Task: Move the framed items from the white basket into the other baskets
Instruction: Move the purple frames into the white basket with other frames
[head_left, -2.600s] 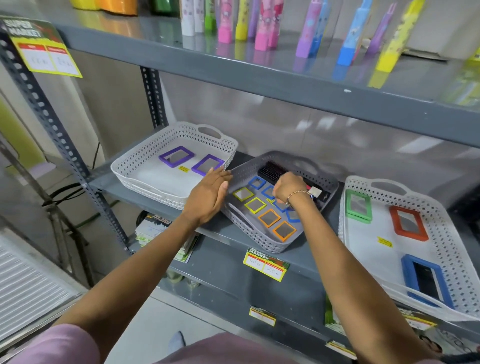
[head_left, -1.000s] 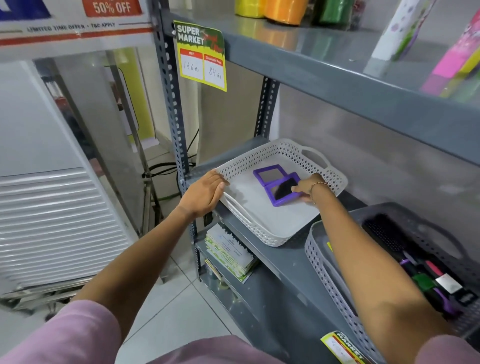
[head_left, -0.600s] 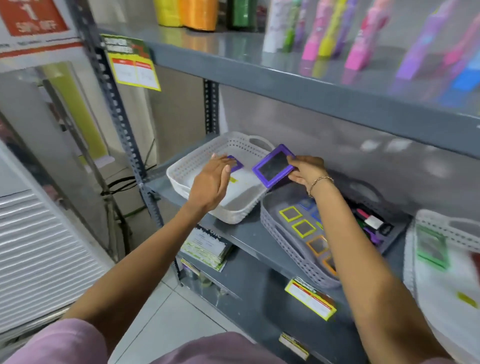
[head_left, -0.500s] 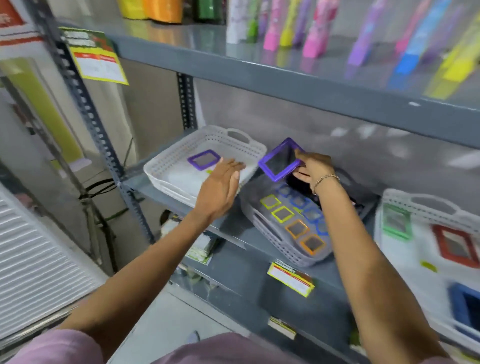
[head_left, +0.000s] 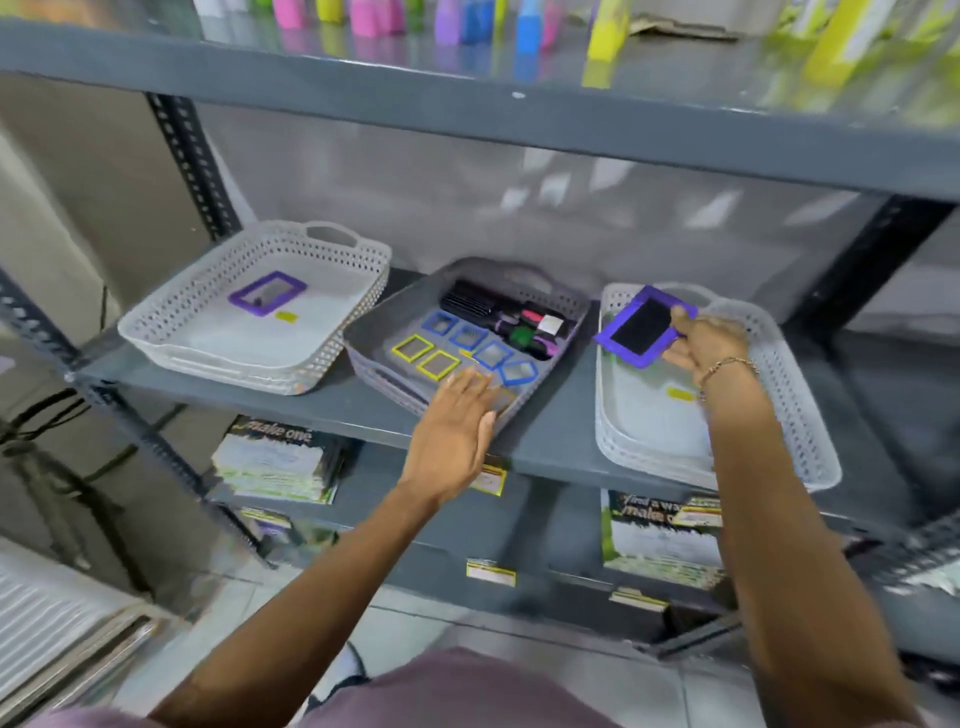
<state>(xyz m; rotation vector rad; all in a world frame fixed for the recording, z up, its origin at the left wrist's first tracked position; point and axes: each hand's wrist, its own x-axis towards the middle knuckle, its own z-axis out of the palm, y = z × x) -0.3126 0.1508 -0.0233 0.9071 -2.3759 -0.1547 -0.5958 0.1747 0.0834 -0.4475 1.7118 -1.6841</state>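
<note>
My right hand (head_left: 705, 343) grips a purple framed mirror (head_left: 640, 326) and holds it tilted over the far left corner of the right white basket (head_left: 795, 395). A second purple framed mirror (head_left: 267, 293) lies flat in the left white basket (head_left: 208, 317). Between them sits the grey basket (head_left: 571, 312) with several small yellow and blue frames (head_left: 457, 349). My left hand (head_left: 457, 426) hovers open over the grey basket's near right corner and covers part of it.
Dark brushes and small items (head_left: 506, 314) fill the back of the grey basket. A grey shelf (head_left: 519, 124) with coloured bottles hangs overhead. Stacked printed packs (head_left: 280, 460) lie on the shelf below. A metal upright (head_left: 187, 156) stands at the left.
My right hand lifted a purple framed mirror out of the left white basket and carried it right, past the grey basket, to the right white basket. My left hand followed to the grey basket.
</note>
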